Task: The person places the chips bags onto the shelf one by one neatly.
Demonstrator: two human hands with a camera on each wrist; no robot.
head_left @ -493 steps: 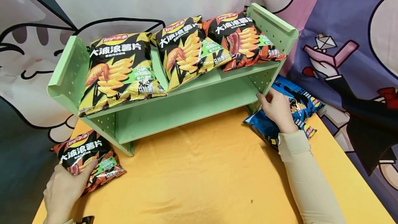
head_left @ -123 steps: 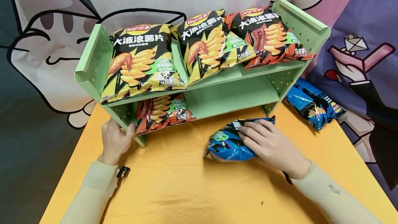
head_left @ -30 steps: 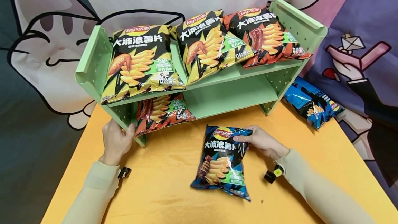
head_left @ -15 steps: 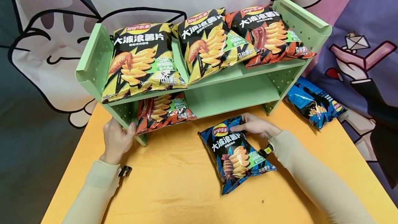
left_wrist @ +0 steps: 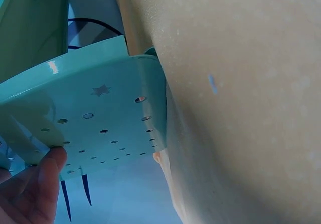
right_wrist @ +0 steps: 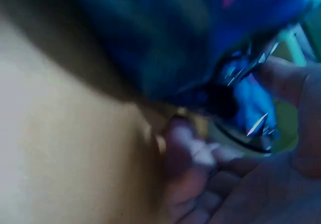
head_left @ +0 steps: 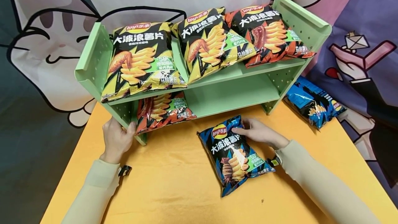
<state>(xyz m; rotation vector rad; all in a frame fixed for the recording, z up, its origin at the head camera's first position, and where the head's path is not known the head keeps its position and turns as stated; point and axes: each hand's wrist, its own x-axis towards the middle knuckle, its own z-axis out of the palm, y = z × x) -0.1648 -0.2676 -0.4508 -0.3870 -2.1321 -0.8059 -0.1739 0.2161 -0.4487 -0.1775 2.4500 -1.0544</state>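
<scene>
Through the head camera, I had the person's right hand pinching the upper corner of a puffed, glossy foil chip bag in blue and black, thumb on its face. That bag slanted in front of the shelf, its face up; I read "Lay's乐事" on the red-and-yellow logo, "大波浪薯片" in white, and "-50%" on a green patch. I couldn't tell how fully it rested on the smooth yellow tablecloth.

The left hand gripped the left end panel of a pale green two-tier shelf; its wrist camera showed round holes and a star cutout in the smooth panel.

Two yellow-and-black foil bags and a red-and-black foil bag, all marked "Lay's乐事 大波浪薯片", leaned on the top tier. Another red-and-black bag, lettered "马铃薯片", sat at the lower tier's left end. A second blue bag lay beside the shelf's right end.
</scene>
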